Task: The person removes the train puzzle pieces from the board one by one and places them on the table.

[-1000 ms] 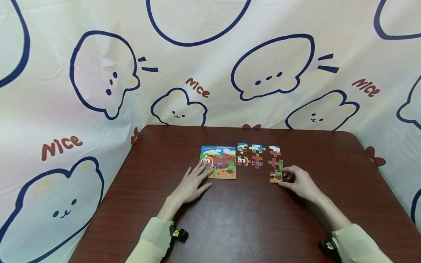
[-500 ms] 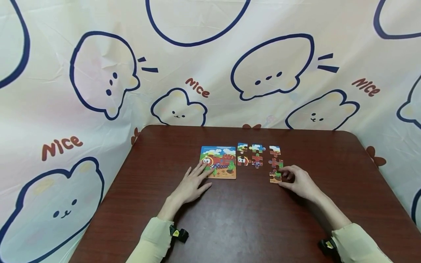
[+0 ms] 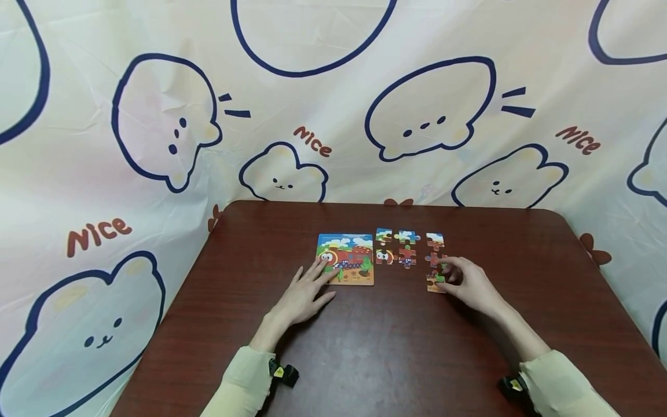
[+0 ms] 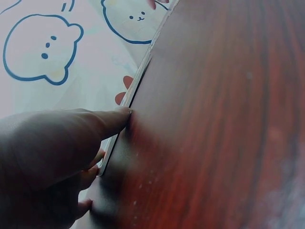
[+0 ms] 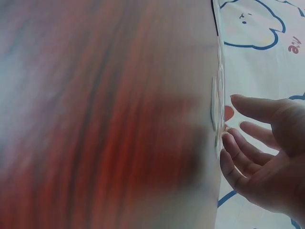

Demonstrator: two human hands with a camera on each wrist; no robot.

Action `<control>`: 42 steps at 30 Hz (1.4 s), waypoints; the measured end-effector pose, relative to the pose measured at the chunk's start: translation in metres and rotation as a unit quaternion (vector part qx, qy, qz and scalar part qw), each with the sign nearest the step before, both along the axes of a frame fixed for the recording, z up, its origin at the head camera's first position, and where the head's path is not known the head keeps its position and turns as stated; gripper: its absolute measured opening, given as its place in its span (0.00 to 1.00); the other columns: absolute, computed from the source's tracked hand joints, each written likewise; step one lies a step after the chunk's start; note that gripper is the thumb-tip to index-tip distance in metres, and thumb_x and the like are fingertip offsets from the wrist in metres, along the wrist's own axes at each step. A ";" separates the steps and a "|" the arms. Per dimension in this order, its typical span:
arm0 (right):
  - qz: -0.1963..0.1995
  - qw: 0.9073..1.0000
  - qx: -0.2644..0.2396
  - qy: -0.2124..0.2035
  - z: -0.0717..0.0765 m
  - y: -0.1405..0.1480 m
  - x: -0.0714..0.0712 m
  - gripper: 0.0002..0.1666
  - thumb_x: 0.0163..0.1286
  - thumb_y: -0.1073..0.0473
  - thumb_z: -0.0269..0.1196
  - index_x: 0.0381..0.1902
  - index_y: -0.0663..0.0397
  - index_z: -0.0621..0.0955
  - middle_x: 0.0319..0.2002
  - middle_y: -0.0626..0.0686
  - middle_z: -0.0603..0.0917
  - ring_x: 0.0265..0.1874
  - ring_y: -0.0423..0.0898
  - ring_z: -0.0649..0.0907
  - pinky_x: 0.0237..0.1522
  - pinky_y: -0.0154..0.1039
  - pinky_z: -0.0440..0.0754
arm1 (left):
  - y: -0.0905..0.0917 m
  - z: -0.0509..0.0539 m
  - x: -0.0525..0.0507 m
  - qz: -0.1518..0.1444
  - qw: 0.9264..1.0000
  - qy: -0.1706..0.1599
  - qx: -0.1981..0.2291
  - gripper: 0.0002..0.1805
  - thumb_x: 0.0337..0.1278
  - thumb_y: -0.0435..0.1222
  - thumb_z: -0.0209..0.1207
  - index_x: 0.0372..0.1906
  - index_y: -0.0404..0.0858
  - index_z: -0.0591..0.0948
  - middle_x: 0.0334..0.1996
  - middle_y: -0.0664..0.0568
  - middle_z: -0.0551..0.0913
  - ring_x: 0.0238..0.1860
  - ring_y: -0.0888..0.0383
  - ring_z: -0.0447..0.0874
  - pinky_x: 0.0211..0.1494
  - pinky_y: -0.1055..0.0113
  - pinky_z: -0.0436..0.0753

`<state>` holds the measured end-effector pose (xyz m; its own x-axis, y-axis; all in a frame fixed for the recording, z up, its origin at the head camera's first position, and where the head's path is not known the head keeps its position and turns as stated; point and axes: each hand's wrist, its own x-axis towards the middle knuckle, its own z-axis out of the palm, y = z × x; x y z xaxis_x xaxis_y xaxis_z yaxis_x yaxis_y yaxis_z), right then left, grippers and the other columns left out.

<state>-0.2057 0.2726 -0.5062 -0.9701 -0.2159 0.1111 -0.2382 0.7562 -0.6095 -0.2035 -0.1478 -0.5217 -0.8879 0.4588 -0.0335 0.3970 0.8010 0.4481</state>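
Note:
On the picture board, printed with a red train, my left hand rests with its fingers spread; the thumb lies on the table beside it. In the left wrist view, that hand reaches to the board's thin edge. My right hand is at the right column of jigsaw pieces. Its fingertips overlap the middle-right puzzle piece, and its thumb is at the lower-right puzzle piece. Seen from the right wrist, the hand has bent fingers apart from the thumb, with no piece visibly pinched. Exact contact is hidden.
Several loose jigsaw pieces lie between the board and my right hand, among them a sky piece, a train-face piece and a red piece. Another sky piece tops the right column. The brown table meets a cartoon-printed cloth behind.
My right hand has shifted slightly up and left, from the lower-right puzzle piece's right edge to partly over the middle-right one. The left hand stays on the board.

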 end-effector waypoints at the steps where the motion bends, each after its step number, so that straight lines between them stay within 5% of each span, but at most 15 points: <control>1: 0.001 1.000 -0.003 0.001 0.000 -0.002 -0.001 0.31 0.67 0.65 0.79 0.67 0.64 0.84 0.45 0.58 0.88 0.37 0.46 0.83 0.39 0.34 0.81 | 0.000 0.000 0.000 0.001 1.000 0.000 0.000 0.33 0.84 0.48 0.59 0.86 0.50 0.69 0.90 0.41 0.58 0.92 0.42 0.49 0.90 0.31 0.51; 8: 0.009 1.000 -0.030 -0.007 0.005 -0.027 -0.010 0.30 0.70 0.66 0.77 0.67 0.65 0.82 0.52 0.63 0.92 0.42 0.50 0.89 0.45 0.41 0.88 | -0.001 0.000 0.000 -0.002 1.000 0.002 0.008 0.33 0.84 0.47 0.60 0.86 0.48 0.69 0.90 0.40 0.56 0.92 0.42 0.49 0.90 0.30 0.51; 20: 0.045 0.995 -0.080 -0.026 0.010 -0.084 -0.024 0.30 0.72 0.66 0.75 0.69 0.64 0.82 0.53 0.64 0.92 0.43 0.51 0.91 0.43 0.39 0.89 | -0.012 0.005 -0.002 0.024 0.999 0.002 0.023 0.35 0.82 0.45 0.62 0.86 0.46 0.68 0.89 0.41 0.59 0.91 0.40 0.51 0.89 0.28 0.51; 25: 0.074 0.988 -0.125 -0.052 0.006 -0.108 -0.030 0.29 0.72 0.67 0.75 0.68 0.66 0.82 0.53 0.66 0.92 0.42 0.53 0.93 0.41 0.38 0.90 | -0.013 0.004 -0.002 0.024 1.000 -0.002 0.017 0.34 0.83 0.45 0.61 0.86 0.48 0.68 0.89 0.42 0.59 0.91 0.40 0.51 0.90 0.28 0.51; 34: 0.117 0.971 -0.178 -0.110 -0.006 -0.144 -0.041 0.26 0.77 0.63 0.71 0.69 0.67 0.83 0.57 0.66 0.92 0.49 0.56 0.93 0.51 0.47 0.92 | -0.012 0.001 0.000 0.026 1.000 -0.008 0.008 0.33 0.83 0.45 0.61 0.85 0.46 0.71 0.89 0.42 0.59 0.91 0.42 0.53 0.90 0.28 0.50; 42: 0.137 0.964 -0.186 -0.135 -0.017 -0.159 -0.050 0.26 0.76 0.63 0.72 0.68 0.67 0.83 0.52 0.65 0.92 0.37 0.45 0.90 0.36 0.38 0.88 | -0.010 0.002 -0.001 0.030 0.999 -0.010 0.004 0.33 0.83 0.47 0.61 0.85 0.47 0.71 0.90 0.43 0.58 0.91 0.42 0.53 0.90 0.28 0.49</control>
<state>-0.2561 0.1140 -0.5231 -0.8872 -0.4611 -0.0177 -0.1928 0.4054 -0.8936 -0.2044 -0.1582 -0.5198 -0.9133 0.4045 -0.0474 0.3389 0.8195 0.4621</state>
